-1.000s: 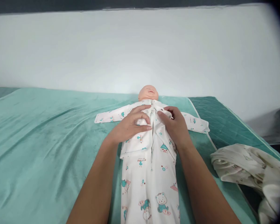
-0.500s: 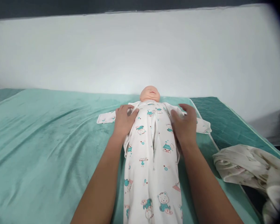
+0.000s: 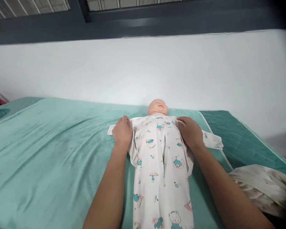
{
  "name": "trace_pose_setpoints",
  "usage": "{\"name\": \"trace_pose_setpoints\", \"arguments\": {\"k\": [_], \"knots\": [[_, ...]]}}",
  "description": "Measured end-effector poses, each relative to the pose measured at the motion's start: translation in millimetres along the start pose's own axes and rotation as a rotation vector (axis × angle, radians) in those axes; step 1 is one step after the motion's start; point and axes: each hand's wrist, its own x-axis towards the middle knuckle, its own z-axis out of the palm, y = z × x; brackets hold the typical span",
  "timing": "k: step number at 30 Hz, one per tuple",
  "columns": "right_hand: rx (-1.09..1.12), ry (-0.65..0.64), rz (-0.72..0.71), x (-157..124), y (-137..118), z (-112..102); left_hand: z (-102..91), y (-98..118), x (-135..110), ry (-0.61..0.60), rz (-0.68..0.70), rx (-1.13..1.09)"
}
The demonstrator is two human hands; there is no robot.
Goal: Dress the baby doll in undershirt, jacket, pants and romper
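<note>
A baby doll [image 3: 158,107] lies on its back, head toward the wall, with only its head showing. Over its body spreads a white baby romper [image 3: 160,152] printed with small bears and houses, both sleeves stretched out sideways. My left hand [image 3: 122,132] is closed on the romper at the sleeve on the left, whose cuff [image 3: 111,129] pokes out beyond it. On the other side, my right hand [image 3: 191,133] has its fingers closed on the cloth near the shoulder; that sleeve's end [image 3: 213,140] lies flat past my wrist. My fingertips are partly hidden.
A light green sheet [image 3: 62,152] with soft wrinkles covers the bed, over a darker green cover [image 3: 221,127] at the right. A crumpled pale cloth [image 3: 264,187] lies at the right. Behind stands a white wall [image 3: 143,70] below a dark window frame [image 3: 143,25].
Both hands have gone from loosely spread fingers to closing on the romper near its shoulders. My view has tilted up, bringing the window into sight.
</note>
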Motion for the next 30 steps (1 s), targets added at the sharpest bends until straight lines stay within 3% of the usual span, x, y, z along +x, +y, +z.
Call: {"name": "trace_pose_setpoints", "arguments": {"k": [3, 6, 8, 10, 12, 15, 17, 24, 27, 30], "knots": [[-0.028, 0.039, 0.018, 8.0, 19.7, -5.8, -3.3, 0.5, -1.4, 0.013, 0.008, 0.033], [-0.099, 0.067, -0.002, 10.8, 24.4, -11.7, -6.6, 5.6, -4.2, 0.092, 0.153, 0.040], [-0.152, 0.106, -0.098, 7.8, 15.0, -15.5, -5.4, 9.0, -5.9, 0.087, 0.342, -0.024], [-0.157, 0.120, -0.258, 2.1, 0.0, -18.9, -0.7, 10.8, -6.8, -0.001, 0.518, -0.125], [-0.102, 0.019, -0.411, -3.7, -13.6, -20.7, 5.4, 10.9, -7.0, -0.088, 0.599, -0.175], [-0.055, -0.204, -0.443, -8.8, -20.3, -20.3, 11.9, 9.8, -6.6, -0.118, 0.562, -0.107], [-0.102, -0.267, -0.393, -10.0, -16.0, -19.4, 13.1, 9.6, -6.2, -0.115, 0.521, -0.044], [-0.306, -0.355, -0.220, -5.1, 12.3, -19.9, 15.2, 3.8, -4.6, -0.047, 0.370, 0.060], [-0.240, -0.398, -0.162, -1.8, 21.7, -20.7, 17.9, -0.3, -5.8, -0.034, 0.318, 0.082], [-0.145, -0.312, -0.161, -7.3, 12.8, -26.6, 18.6, -1.1, -8.3, -0.027, 0.302, 0.070]]}}
